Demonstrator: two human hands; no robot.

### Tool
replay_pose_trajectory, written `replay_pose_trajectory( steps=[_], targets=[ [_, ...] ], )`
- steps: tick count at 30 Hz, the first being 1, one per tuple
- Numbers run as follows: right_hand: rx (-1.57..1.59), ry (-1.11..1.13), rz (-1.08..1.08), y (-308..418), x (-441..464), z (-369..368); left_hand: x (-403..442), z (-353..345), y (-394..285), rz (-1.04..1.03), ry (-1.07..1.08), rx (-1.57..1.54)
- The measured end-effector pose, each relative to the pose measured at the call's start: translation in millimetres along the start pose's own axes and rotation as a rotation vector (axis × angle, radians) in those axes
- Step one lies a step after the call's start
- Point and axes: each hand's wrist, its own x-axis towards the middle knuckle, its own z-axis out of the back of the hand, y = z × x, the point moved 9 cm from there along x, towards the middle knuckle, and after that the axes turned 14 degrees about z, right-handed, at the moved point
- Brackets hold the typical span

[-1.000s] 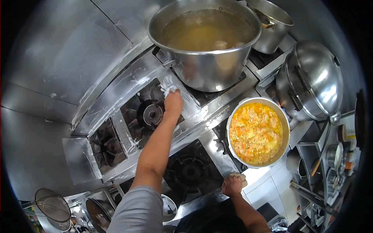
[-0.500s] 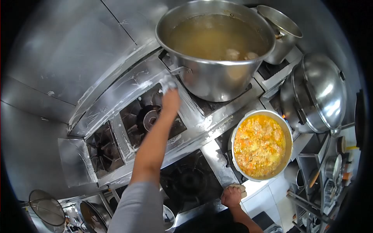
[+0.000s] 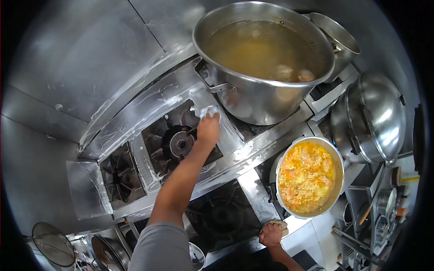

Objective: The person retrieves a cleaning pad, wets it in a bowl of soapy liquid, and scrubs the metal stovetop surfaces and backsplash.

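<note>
My left hand [image 3: 209, 130] is closed on a white soapy cloth [image 3: 209, 111], pressed to the steel strip between a rear burner [image 3: 181, 143] and the large stockpot [image 3: 266, 97]. White suds streak the steel around it. Near the stove's front edge, my right hand [image 3: 271, 235] is closed around a beige folded cloth [image 3: 280, 227], just below the pot of orange-yellow food [image 3: 307, 178].
A smaller tall pot [image 3: 341, 38] stands behind the stockpot. At the right are a domed steel vessel [image 3: 375, 117] and shelves with utensils [image 3: 384, 203]. A front burner [image 3: 222, 217] lies between my arms. A mesh strainer [image 3: 53, 244] is at lower left.
The view has shifted, so the pots appear lower and farther right. My left hand has slid with the white cloth along the steel strip towards the front. My right hand keeps its grip at the edge.
</note>
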Motion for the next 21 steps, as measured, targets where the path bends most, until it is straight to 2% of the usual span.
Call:
replay_pose_trajectory(
  steps=[1,3,4,6,8,10,13,15,17,19,21],
  targets=[
    [0.01,0.004,-0.003,0,1,2,16,3,6,0.007,0.002,-0.002],
    [0.021,0.013,0.002,2,-1,1,71,-8,28,0.054,0.187,-0.074],
    [0.005,0.005,-0.002,0,0,0,91,-8,26,0.051,0.178,-0.078],
    [-0.006,0.0,-0.005,0,-2,-1,111,-18,47,0.285,0.241,-0.008],
    [0.003,-0.041,0.013,0,0,2,68,-23,35,0.187,0.166,-0.08],
    [0.001,-0.038,0.024,0,4,3,8,-22,12,0.097,0.191,-0.05],
    [-0.006,-0.023,0.019,0,5,6,20,0,6,0.081,0.299,0.0],
    [-0.001,-0.027,0.009,1,1,5,85,-26,43,0.191,0.328,-0.022],
    [-0.012,-0.064,0.011,1,-2,4,114,-33,51,0.189,0.311,0.031],
    [-0.02,-0.023,0.003,1,-1,8,102,-34,50,0.206,0.291,0.091],
    [-0.026,0.0,-0.002,-2,6,8,43,-18,25,0.023,0.167,-0.016]
  ],
)
